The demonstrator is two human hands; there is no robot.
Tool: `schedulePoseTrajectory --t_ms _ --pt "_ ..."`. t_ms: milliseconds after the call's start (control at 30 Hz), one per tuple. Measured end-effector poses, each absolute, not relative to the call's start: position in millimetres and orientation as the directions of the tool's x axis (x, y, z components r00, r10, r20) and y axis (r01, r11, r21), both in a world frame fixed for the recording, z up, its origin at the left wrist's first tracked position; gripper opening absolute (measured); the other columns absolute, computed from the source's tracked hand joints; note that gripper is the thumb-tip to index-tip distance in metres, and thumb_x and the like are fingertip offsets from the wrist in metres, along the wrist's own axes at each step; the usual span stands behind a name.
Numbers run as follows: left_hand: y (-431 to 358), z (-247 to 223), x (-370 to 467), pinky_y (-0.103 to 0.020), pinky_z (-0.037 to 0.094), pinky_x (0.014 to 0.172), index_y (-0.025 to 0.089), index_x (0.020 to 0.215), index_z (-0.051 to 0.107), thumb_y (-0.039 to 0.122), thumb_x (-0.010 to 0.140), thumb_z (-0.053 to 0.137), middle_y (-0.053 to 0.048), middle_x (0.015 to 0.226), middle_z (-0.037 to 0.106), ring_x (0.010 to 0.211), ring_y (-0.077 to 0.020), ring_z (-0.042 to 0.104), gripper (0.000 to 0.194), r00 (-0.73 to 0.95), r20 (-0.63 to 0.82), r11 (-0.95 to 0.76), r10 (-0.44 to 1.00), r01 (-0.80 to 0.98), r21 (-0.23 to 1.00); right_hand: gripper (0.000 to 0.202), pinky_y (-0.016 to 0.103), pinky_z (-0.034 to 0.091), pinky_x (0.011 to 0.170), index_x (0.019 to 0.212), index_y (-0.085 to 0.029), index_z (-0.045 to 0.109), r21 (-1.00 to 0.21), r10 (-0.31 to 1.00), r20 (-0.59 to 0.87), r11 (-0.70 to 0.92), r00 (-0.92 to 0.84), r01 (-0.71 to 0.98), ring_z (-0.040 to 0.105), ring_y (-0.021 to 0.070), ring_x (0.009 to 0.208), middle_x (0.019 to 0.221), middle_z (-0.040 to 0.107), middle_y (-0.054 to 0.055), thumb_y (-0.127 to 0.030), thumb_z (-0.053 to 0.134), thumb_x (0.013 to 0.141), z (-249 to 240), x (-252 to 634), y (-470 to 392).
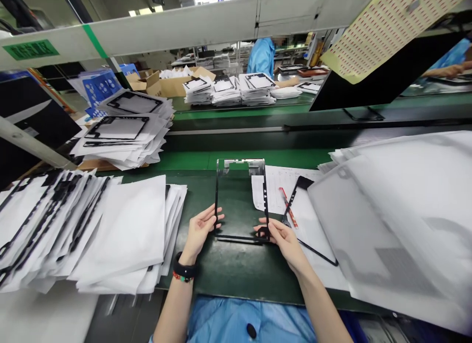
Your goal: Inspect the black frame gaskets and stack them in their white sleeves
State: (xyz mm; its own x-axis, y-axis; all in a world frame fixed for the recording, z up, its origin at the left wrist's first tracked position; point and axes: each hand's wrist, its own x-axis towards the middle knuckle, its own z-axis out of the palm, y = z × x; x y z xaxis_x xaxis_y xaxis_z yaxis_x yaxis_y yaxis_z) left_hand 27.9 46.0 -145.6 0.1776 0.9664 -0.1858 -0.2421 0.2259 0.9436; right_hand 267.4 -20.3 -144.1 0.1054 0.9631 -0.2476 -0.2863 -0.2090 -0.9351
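Between my two hands a thin black rectangular frame (239, 237) is held up over the green bench, tilted towards me. Its middle looks open or see-through, with bare metallic patches along the top edge. My left hand (202, 229) pinches the lower left side, fingers behind and thumb in front. At the lower right corner my right hand (282, 236) grips it the same way. Just right of it, a similar black frame (319, 254) lies on white sheets. A red pen (288, 209) rests on a printed paper (276, 185) behind my right hand.
Stacks of white sheets with black frames (47, 225) and a white sheet pile (129, 230) cover the left. Large translucent sheets (401, 225) fill the right. A grey beam (184, 26) crosses above; a dark panel (387, 72) hangs at right. Beyond sits a person in blue (261, 58).
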Motion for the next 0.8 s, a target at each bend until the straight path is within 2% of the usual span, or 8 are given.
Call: schedulePoseTrajectory --t_ms 100,200,300,400,500,600,700,800 --pt "43.9 -145.4 30.6 -0.034 0.06 0.079 0.009 0.127 0.063 0.047 0.069 0.082 -0.023 0.127 0.062 0.106 -0.0319 0.069 0.071 0.182 -0.152 0.184 0.972 -0.175 0.967 0.064 0.029 0.056 0.075 0.1 -0.012 0.07 -0.932 0.958 -0.261 -0.219 0.115 -0.287 0.067 0.0188 0.078 0.093 0.073 0.014 -0.066 0.081 0.067 -145.8 267.1 -21.7" --pt "34.9 -139.9 25.3 -0.044 0.055 0.097 0.011 0.121 0.068 0.047 0.076 0.076 -0.02 0.125 0.064 0.113 -0.0329 0.065 0.058 0.092 -0.05 0.054 0.994 -0.041 0.998 0.064 0.028 0.057 0.074 0.097 -0.012 0.071 -0.932 0.954 -0.266 -0.218 0.136 -0.289 0.068 0.0195 0.077 0.091 0.073 0.015 -0.065 0.083 0.064 -145.6 267.9 -22.4" --pt "20.3 -130.7 -2.3 -0.044 0.027 0.123 0.013 0.117 0.07 0.038 0.083 0.069 -0.016 0.138 0.056 0.139 -0.0299 0.042 0.042 -0.143 0.142 -0.115 0.98 0.181 0.977 0.06 0.026 0.057 0.071 0.094 -0.013 0.071 -0.935 0.957 -0.259 -0.214 0.133 -0.282 0.069 0.0196 0.077 0.091 0.074 0.014 -0.063 0.085 0.065 -146.8 269.9 -24.7" --pt "4.3 -130.7 -47.5 -0.052 0.005 0.126 0.012 0.136 0.058 0.032 0.083 0.068 -0.014 0.154 0.037 0.151 -0.032 0.013 0.057 -0.276 0.326 -0.127 0.904 0.555 0.822 0.055 0.026 0.059 0.075 0.096 -0.014 0.072 -0.926 0.955 -0.275 -0.231 0.115 -0.297 0.07 0.0205 0.081 0.096 0.074 0.014 -0.058 0.086 0.066 -157.1 271.1 -24.8" --pt "-8.6 -144.6 -87.6 -0.062 0.025 0.118 0.012 0.134 0.059 0.029 0.086 0.059 -0.015 0.145 0.049 0.142 -0.038 0.036 0.051 -0.247 0.367 -0.023 0.897 0.803 0.596 0.053 0.026 0.059 0.079 0.098 -0.015 0.071 -0.895 0.942 -0.324 -0.275 0.085 -0.352 0.071 0.0227 0.088 0.103 0.072 0.015 -0.057 0.085 0.07 -169.2 265.9 -17.5" --pt "-14.1 -160.5 -107.6 -0.05 0.048 0.106 0.013 0.116 0.07 0.025 0.09 0.046 -0.013 0.127 0.065 0.123 -0.031 0.059 0.037 -0.23 0.38 -0.019 0.896 0.836 0.549 0.049 0.027 0.059 0.081 0.099 -0.014 0.07 -0.86 0.931 -0.352 -0.364 -0.099 -0.358 0.071 0.0228 0.091 0.106 0.072 0.015 -0.054 0.084 0.073 -163.3 251.2 -6.0" --pt "-14.5 -167.0 -112.7 -0.041 0.054 0.1 0.014 0.104 0.073 0.017 0.092 0.035 -0.011 0.119 0.069 0.114 -0.0243 0.065 0.04 -0.223 0.435 -0.034 0.872 0.859 0.51 0.048 0.027 0.058 0.085 0.1 -0.014 0.07 -0.854 0.893 -0.337 -0.423 -0.297 -0.303 0.07 0.0227 0.095 0.11 0.07 0.015 -0.054 0.082 0.075 -134.6 229.2 7.8" --pt "-15.9 -167.7 -115.9 -0.042 0.055 0.098 0.015 0.102 0.073 0.022 0.094 0.042 -0.011 0.117 0.07 0.11 -0.0246 0.067 0.032 -0.207 0.486 -0.056 0.849 0.88 0.472 0.05 0.026 0.058 0.084 0.097 -0.013 0.069 -0.878 0.881 -0.274 -0.393 -0.386 -0.274 0.07 0.0209 0.093 0.109 0.071 0.015 -0.056 0.082 0.074 -99.3 198.5 23.9"
